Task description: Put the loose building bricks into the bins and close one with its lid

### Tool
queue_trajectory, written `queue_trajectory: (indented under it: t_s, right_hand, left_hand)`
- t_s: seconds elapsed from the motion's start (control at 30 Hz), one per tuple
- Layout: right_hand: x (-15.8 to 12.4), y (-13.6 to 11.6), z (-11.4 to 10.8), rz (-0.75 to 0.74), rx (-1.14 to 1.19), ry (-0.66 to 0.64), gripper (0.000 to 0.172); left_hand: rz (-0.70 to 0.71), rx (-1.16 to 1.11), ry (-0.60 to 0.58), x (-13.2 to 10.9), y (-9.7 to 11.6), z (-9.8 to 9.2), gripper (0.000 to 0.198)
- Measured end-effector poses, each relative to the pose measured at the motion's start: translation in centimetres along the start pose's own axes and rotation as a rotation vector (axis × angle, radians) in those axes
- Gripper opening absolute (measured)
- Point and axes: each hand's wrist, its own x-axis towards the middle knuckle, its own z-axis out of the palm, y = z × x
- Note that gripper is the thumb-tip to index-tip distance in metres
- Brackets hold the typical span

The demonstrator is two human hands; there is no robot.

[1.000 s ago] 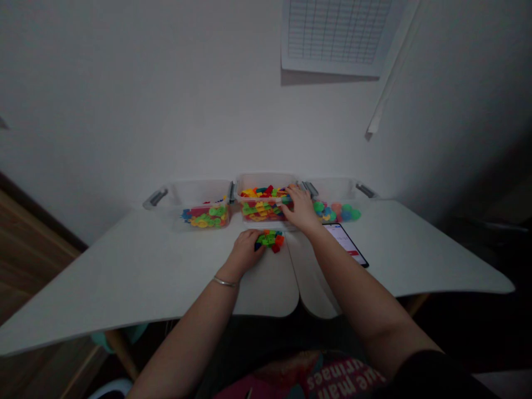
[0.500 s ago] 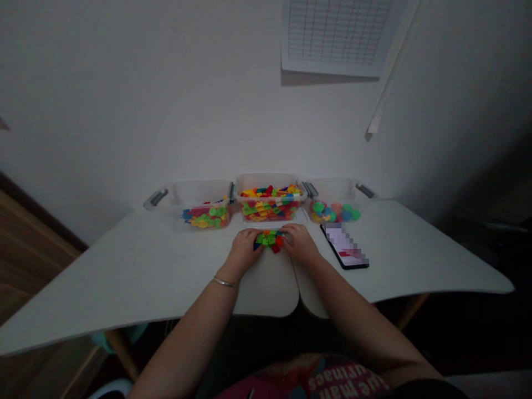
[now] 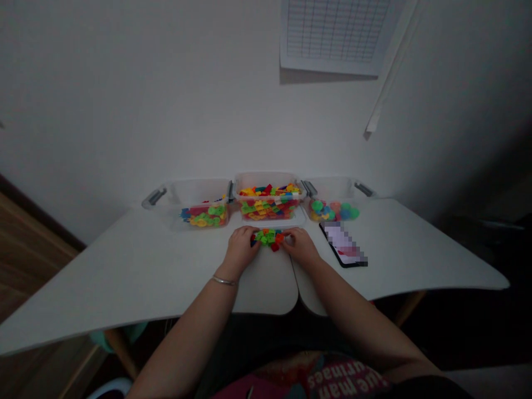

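Observation:
A small cluster of coloured toy building bricks [image 3: 266,238], mostly green with orange, red and blue ones, lies on the white table between my hands. My left hand [image 3: 241,245] curls around the cluster's left side, thumb and fingers closed on the bricks there. At the right side my right hand [image 3: 301,244] has its thumb and fingers bent in a pinch on the edge bricks. A red brick [image 3: 275,247] juts out at the near edge of the cluster. My fingers partly hide the bricks at both sides.
Behind the hands stands a clear box of bricks [image 3: 268,209]. To its left is a box of mixed plastic pieces [image 3: 203,217], to its right one with round pieces [image 3: 334,211]. A phone [image 3: 344,244] lies right of my right hand. A seam divides the white table [image 3: 174,277].
My left fingers have shifted a little, showing more bricks at the left edge. My right fingers have bent slightly differently at the right edge. The cluster stays in nearly the same place.

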Motion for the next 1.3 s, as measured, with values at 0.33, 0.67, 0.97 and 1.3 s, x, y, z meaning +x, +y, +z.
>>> queue_trajectory:
  t_s: [0.33,0.67,0.97,1.3]
  right_hand:
    - [1.6,-0.1,-1.3,0.030,0.207,0.251,0.027]
    - [7.2,-1.6,-5.9,-0.082,0.016,0.423,0.033]
    - [8.7,-2.5,-5.1,-0.085,-0.244,0.338,0.041]
    - [8.1,-3.7,-2.7,-0.165,-0.332,0.202,0.050]
  left_hand:
    - [-0.055,0.024,0.035,0.1,0.2,-0.3,0.025]
    - [-0.069,0.020,0.056,0.1,0.2,-0.4,0.024]
    - [-0.074,0.008,0.051,0.1,0.0,-0.3,0.024]
    - [-0.067,-0.004,0.023,0.2,0.2,-0.3,0.026]
